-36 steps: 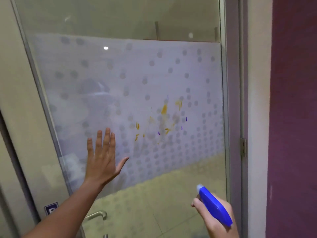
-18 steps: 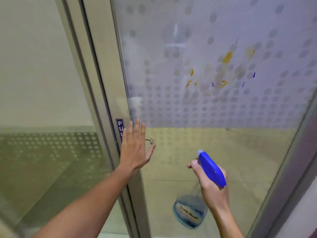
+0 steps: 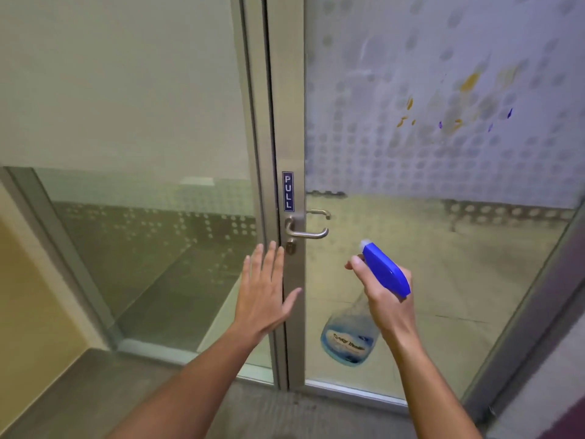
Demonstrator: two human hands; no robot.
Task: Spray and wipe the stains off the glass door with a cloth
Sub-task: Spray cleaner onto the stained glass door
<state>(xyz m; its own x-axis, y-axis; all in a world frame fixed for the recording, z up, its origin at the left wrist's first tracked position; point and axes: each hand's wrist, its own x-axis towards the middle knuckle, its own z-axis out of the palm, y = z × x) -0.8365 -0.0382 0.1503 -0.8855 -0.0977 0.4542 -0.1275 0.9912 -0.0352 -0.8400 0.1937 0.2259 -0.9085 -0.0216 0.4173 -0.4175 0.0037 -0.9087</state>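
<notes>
Right hand (image 3: 384, 299) is seen nearest, fingers (image 3: 356, 264) clamped round the neck of the clear spray bottle with blue trigger head (image 3: 384, 274), index on the trigger; nozzle is aimed up-left, not at the marks. Left hand (image 3: 264, 293) is held flat, fingers straight and close together, thumb out, now low by the brushed metal door frame (image 3: 292, 137) just under the steel lever handle (image 3: 305, 229); a second ago it was spread higher on the frosted dotted glass door (image 3: 411, 172). View has been dropped and swung left too. Yellow and purple stains (image 3: 456, 115) are left far upper right, untouched. No cloth is visible. Judged: door is being steadied, spraying not yet begun.
</notes>
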